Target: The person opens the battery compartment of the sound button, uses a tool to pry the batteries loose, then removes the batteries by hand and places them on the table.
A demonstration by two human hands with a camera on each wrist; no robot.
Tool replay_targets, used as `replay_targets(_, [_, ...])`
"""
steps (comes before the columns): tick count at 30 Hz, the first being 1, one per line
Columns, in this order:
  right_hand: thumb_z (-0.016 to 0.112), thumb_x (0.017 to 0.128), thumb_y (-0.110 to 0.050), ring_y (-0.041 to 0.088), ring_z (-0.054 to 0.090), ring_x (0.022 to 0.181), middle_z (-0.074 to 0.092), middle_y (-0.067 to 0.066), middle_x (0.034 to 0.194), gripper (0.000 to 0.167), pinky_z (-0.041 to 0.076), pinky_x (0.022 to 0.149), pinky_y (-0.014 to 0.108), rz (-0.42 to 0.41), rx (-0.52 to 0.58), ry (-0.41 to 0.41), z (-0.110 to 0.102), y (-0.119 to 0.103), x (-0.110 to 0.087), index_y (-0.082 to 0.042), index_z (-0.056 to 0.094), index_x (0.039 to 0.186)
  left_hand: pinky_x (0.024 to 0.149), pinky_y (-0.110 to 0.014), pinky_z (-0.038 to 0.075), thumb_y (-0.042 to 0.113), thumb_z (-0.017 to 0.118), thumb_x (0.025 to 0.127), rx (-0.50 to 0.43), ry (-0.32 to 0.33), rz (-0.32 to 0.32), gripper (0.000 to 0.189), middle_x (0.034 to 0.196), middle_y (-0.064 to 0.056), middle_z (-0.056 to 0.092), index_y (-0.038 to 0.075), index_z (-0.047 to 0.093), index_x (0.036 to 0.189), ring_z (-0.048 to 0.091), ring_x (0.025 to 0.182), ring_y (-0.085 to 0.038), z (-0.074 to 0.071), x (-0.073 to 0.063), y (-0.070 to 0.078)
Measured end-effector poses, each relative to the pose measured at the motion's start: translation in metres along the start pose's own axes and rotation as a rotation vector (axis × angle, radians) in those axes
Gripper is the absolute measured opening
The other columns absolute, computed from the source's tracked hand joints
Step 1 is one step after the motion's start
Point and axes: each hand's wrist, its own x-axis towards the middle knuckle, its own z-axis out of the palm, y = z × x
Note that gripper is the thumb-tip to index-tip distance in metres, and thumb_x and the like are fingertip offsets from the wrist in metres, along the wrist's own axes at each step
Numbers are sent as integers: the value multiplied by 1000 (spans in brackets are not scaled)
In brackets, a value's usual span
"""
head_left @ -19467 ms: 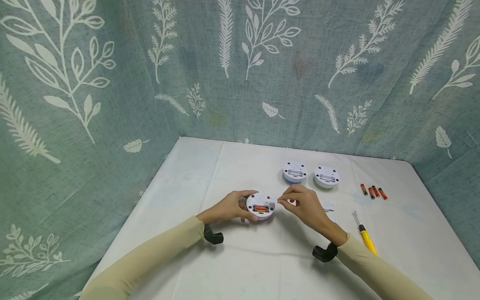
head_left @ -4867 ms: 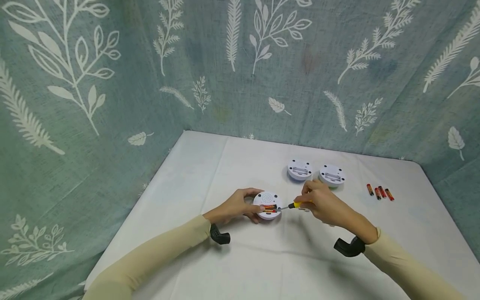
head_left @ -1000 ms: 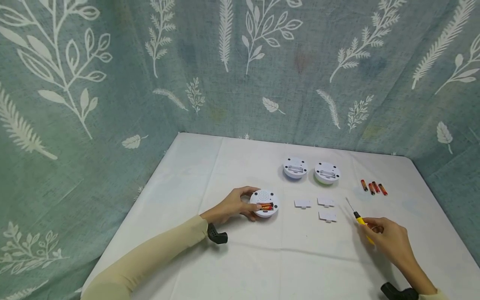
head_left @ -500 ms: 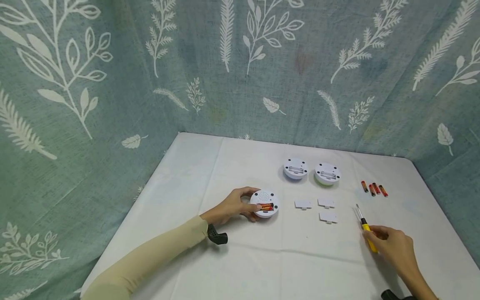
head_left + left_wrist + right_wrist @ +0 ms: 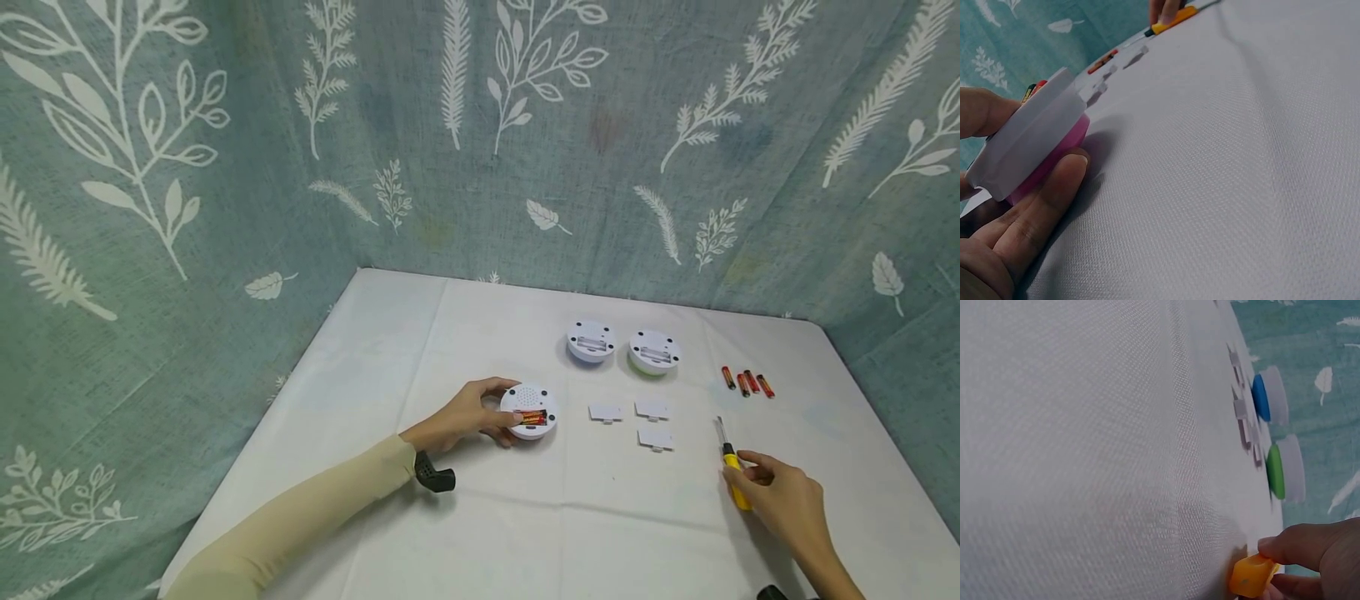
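My left hand (image 5: 480,412) grips a round white device (image 5: 528,395) from its left side. Speaker holes and a battery bay face up, and the left wrist view shows its pink lower part (image 5: 1054,159). Two red batteries (image 5: 534,417) lie in the bay, with my thumb over their left end. At the right, my right hand (image 5: 787,500) pinches the yellow handle of a screwdriver (image 5: 735,483), which lies along the table with its tip pointing away. In the right wrist view the handle's butt end (image 5: 1250,578) shows between thumb and fingers.
Two similar devices, one blue-based (image 5: 591,340) and one green-based (image 5: 654,350), stand behind with bare battery bays. Three white battery covers (image 5: 605,412) lie between the hands. Several loose batteries (image 5: 752,382) rest at the back right. A patterned curtain (image 5: 480,150) hangs behind the table.
The right hand first held a small white piece beside the device, then the screwdriver at its battery bay. It has since carried the screwdriver right, down to the table. The left hand keeps its grip.
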Motion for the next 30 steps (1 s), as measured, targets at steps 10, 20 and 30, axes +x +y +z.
replay_targets(10, [75, 95, -30, 25, 56, 73, 65, 11, 82, 50, 42, 56, 31, -54, -47, -15, -5, -6, 5, 11, 66, 123, 76, -48, 62, 17, 85, 87, 0, 12, -9, 71, 134, -19, 49, 13, 50, 149, 74, 78, -39, -3, 0, -2])
replay_targets(20, [77, 94, -27, 21, 53, 72, 66, 10, 88, 36, 39, 56, 28, -298, -16, 64, -9, -26, 13, 3, 75, 115, 76, -49, 62, 15, 85, 87, -7, 15, -8, 70, 133, -18, 51, 13, 51, 148, 74, 79, -40, -2, 1, -2])
replay_targets(30, [80, 93, -25, 15, 53, 73, 68, 1, 86, 28, 41, 58, 26, -521, 62, 57, 0, -65, 21, -5, 78, 111, 76, -49, 62, 13, 85, 87, -24, 10, -16, 67, 134, -16, 51, 13, 53, 146, 74, 81, -40, 1, -2, 0])
